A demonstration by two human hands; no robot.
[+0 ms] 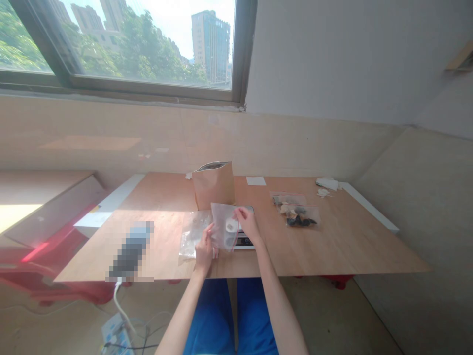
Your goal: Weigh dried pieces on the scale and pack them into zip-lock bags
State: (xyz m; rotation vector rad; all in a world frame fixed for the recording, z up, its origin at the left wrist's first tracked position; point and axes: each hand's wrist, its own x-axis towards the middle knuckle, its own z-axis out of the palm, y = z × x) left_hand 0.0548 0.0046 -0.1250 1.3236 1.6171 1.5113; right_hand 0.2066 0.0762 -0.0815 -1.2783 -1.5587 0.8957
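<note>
Both my hands hold up a small clear zip bag (223, 226) over the wooden table (343, 246). My left hand (204, 250) pinches its lower left corner. My right hand (247, 222) grips its upper right edge. Something small and white shows inside the bag. Under the bag lies a small scale (244, 240), partly hidden. A stack of empty clear bags (192, 233) lies just left of my left hand. A brown paper pouch (214, 184) stands open right behind the bag.
Two filled zip bags (297, 211) with dark and pale pieces lie to the right. A white paper slip (255, 181) and white scraps (326, 184) sit at the far edge. A blurred-out device (131, 251) with a white cable rests front left. A red object (55, 246) stands beside the table's left.
</note>
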